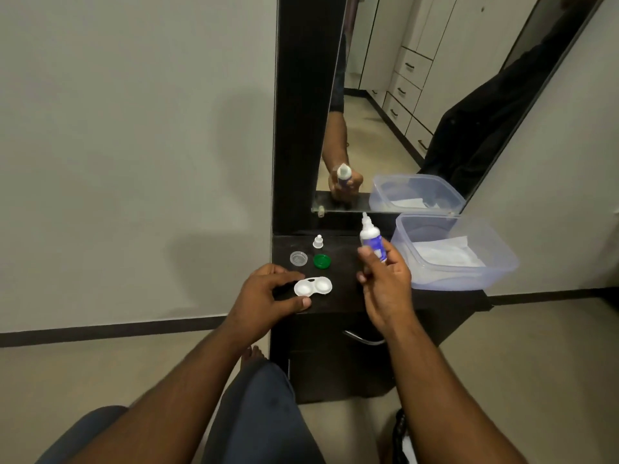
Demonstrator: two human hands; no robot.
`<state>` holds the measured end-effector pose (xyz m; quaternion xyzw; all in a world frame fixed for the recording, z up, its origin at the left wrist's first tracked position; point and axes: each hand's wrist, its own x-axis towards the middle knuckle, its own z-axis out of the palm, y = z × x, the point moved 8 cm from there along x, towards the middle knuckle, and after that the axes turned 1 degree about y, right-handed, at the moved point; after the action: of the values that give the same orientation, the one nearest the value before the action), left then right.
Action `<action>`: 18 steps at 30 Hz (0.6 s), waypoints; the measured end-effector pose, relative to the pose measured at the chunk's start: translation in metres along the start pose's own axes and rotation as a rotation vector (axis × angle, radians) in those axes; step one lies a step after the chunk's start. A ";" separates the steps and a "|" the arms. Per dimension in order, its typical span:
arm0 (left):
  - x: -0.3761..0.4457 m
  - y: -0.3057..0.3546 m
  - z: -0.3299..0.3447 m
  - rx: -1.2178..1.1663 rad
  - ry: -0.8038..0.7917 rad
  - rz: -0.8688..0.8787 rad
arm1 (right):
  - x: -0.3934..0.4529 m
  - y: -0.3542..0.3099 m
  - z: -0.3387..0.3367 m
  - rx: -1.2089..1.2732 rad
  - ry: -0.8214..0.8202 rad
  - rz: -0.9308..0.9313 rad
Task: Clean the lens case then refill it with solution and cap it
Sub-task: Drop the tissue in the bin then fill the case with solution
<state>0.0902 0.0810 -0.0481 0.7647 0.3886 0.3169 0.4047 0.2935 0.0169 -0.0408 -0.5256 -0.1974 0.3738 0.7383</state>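
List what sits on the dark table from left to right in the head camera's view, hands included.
left hand → clear cap → lens case → green cap → solution bottle, held by the right hand → plastic tub.

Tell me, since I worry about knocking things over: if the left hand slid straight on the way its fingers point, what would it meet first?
Probably the white lens case, right at the left hand's fingertips.
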 end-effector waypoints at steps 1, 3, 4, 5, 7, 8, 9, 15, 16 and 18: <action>0.000 -0.001 0.000 -0.008 0.001 -0.001 | 0.001 0.001 0.001 0.045 -0.014 0.003; 0.001 -0.001 0.000 -0.023 0.007 -0.004 | 0.003 0.001 0.003 0.116 -0.040 0.006; 0.002 -0.002 0.000 -0.027 0.009 -0.009 | 0.004 0.000 0.004 0.115 -0.050 0.012; 0.002 -0.003 0.000 -0.027 0.006 -0.013 | 0.003 0.000 0.006 0.101 -0.063 0.018; 0.003 -0.004 0.001 -0.026 -0.003 -0.012 | 0.004 0.000 0.009 0.109 -0.082 0.026; 0.003 -0.005 0.001 -0.024 -0.002 -0.005 | 0.004 0.001 0.012 0.129 -0.089 0.038; 0.003 -0.005 0.002 -0.016 0.002 0.004 | 0.004 0.003 0.015 0.143 -0.095 0.052; 0.005 -0.011 0.005 -0.003 0.012 0.021 | 0.005 0.010 0.025 0.221 -0.078 0.055; 0.006 -0.011 0.005 -0.003 0.011 0.023 | 0.005 0.009 0.027 0.201 -0.082 0.042; 0.006 -0.010 0.005 0.004 0.012 0.032 | 0.003 0.007 0.032 0.136 -0.100 0.004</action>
<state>0.0936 0.0879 -0.0579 0.7697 0.3795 0.3272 0.3955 0.2711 0.0409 -0.0351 -0.4553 -0.2074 0.4136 0.7606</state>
